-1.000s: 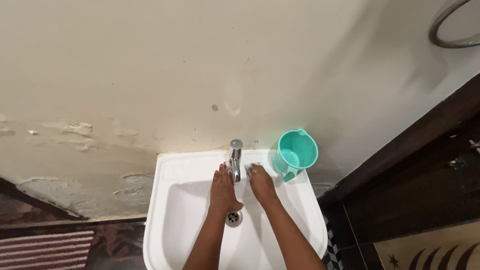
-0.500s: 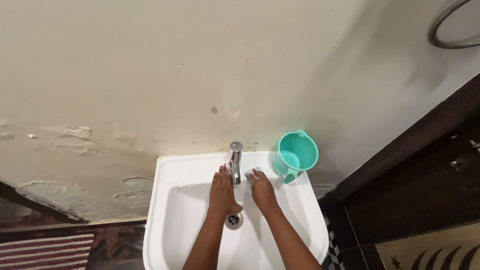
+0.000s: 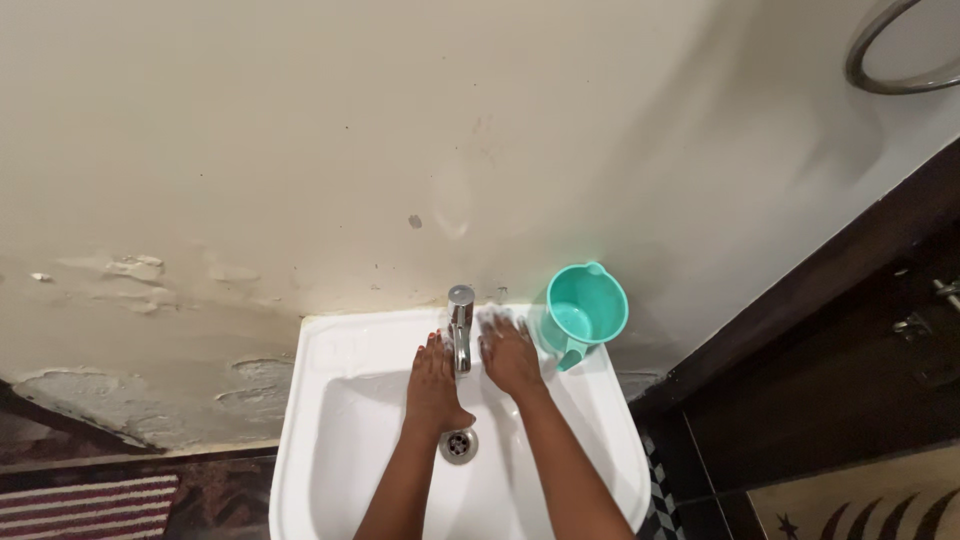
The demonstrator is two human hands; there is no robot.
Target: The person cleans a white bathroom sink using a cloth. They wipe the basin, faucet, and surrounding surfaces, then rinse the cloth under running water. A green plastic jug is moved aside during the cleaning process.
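Scrubbing around the tap (image 3: 460, 325) at the sink's (image 3: 330, 400) back edge is, I judge, your step: left hand (image 3: 433, 385) flat, fingers together, right hand (image 3: 510, 352) spread beside the teal jug (image 3: 588, 305) (back right corner). Next, work behind the tap's base without nudging it.

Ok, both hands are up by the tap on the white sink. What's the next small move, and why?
Probably slide the right hand along the sink ledge toward the teal mug: it lies flat there beside the tap, while the left hand rests inside the basin.
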